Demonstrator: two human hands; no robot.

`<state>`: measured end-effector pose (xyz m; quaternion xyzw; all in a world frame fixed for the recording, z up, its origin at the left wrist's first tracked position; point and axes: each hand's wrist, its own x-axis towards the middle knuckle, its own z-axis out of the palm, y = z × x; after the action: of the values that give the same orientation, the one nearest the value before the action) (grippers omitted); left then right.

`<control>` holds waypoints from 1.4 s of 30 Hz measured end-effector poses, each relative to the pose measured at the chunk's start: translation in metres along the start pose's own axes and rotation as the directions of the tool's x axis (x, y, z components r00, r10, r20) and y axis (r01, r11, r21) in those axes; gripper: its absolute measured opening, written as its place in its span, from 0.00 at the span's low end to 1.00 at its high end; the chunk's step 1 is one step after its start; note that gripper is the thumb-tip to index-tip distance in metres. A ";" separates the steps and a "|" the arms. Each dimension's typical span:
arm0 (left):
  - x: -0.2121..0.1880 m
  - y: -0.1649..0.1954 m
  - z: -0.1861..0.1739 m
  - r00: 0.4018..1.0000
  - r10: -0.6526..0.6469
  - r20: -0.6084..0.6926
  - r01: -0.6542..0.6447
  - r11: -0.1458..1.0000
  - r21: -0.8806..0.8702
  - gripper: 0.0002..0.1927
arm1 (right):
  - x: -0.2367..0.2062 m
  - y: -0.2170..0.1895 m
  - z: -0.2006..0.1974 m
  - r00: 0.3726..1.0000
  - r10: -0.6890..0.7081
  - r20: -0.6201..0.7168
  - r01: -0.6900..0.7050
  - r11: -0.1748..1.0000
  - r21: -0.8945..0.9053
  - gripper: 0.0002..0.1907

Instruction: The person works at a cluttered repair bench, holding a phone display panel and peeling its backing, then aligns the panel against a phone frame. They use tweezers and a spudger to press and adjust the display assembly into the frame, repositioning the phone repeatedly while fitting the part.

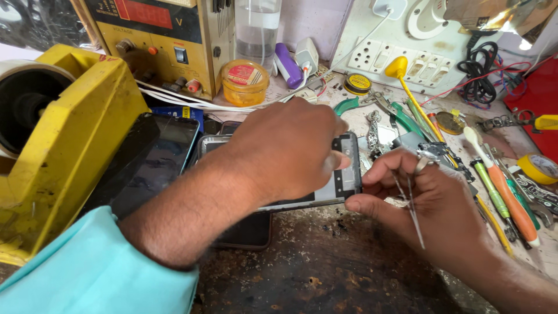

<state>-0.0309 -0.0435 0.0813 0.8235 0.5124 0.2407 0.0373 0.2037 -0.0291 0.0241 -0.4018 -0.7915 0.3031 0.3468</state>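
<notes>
My left hand (pixel 288 148) lies over an opened phone body (pixel 344 180) and grips it, thumb at its top edge. Most of the phone is hidden under that hand; only its right end shows, with dark inner parts. My right hand (pixel 430 200) holds thin metal tweezers (pixel 411 209) against the palm, tips pointing down toward me, while its fingertips touch the phone's right end. A ring sits on one finger of that hand. A light turquoise sleeve covers my left forearm.
A large yellow tape dispenser (pixel 70 139) stands at left, with a dark phone screen (pixel 154 163) beside it. At the back are a yellow power supply (pixel 157 35), an orange tub (pixel 244 81) and a socket board (pixel 401 58). Screwdrivers and pliers (pixel 500 192) crowd the right side.
</notes>
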 end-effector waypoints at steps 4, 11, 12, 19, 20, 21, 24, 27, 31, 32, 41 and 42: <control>-0.001 0.011 0.004 0.989 -0.100 0.108 0.094 0.994 0.060 0.14 | 0.000 -0.003 0.002 0.984 0.150 -0.095 -0.161 0.978 -0.129 0.13; -0.005 0.020 0.007 0.999 -0.015 -0.052 0.021 0.992 0.125 0.09 | 0.001 -0.020 0.002 0.986 0.087 -0.140 -0.107 0.983 -0.147 0.07; -0.004 0.022 0.009 0.999 -0.022 -0.049 0.028 0.990 0.139 0.10 | -0.001 -0.023 0.003 0.987 0.052 -0.154 -0.083 0.976 -0.201 0.07; -0.006 0.034 0.028 0.991 -0.039 -0.128 0.063 0.980 0.186 0.10 | -0.009 -0.027 0.005 0.954 -0.299 -0.040 0.208 0.750 -0.628 0.06; -0.006 0.035 0.031 0.991 -0.047 -0.127 0.068 0.984 0.166 0.10 | -0.008 -0.026 0.004 0.941 -0.339 0.012 0.258 0.691 -0.675 0.06; -0.006 0.037 0.033 0.991 -0.054 -0.125 0.073 0.987 0.146 0.12 | -0.008 -0.024 0.002 0.925 -0.374 0.068 0.306 0.629 -0.715 0.07; -0.006 0.040 0.039 0.974 -0.002 -0.227 0.039 0.986 0.161 0.14 | -0.009 -0.019 0.000 0.924 -0.378 0.065 0.302 0.615 -0.729 0.07; -0.007 0.038 0.039 0.964 0.031 -0.266 0.026 0.978 0.205 0.06 | -0.011 -0.017 0.003 0.882 -0.471 -0.006 0.312 0.595 -0.740 0.11; -0.007 0.045 0.035 0.961 0.038 -0.273 0.051 0.950 0.309 0.07 | -0.012 -0.020 0.003 0.876 -0.479 -0.053 0.308 0.642 -0.702 0.09; -0.006 0.043 0.031 0.967 0.027 -0.255 0.051 0.955 0.294 0.07 | -0.011 -0.022 0.000 0.921 -0.380 -0.089 0.241 0.733 -0.636 0.09; 0.001 -0.003 0.006 0.988 -0.153 0.037 0.153 0.988 0.017 0.21 | -0.001 -0.015 -0.010 0.996 -0.074 0.056 0.086 0.962 -0.261 0.07; 0.002 -0.005 0.006 0.993 -0.112 -0.026 0.112 0.994 -0.016 0.23 | 0.000 -0.012 -0.008 0.996 -0.056 0.073 0.071 0.974 -0.214 0.08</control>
<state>-0.0317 -0.0387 0.0754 0.7899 0.5564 0.2529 0.0501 0.2053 -0.0337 0.0379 -0.4012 -0.8433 0.2172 0.2840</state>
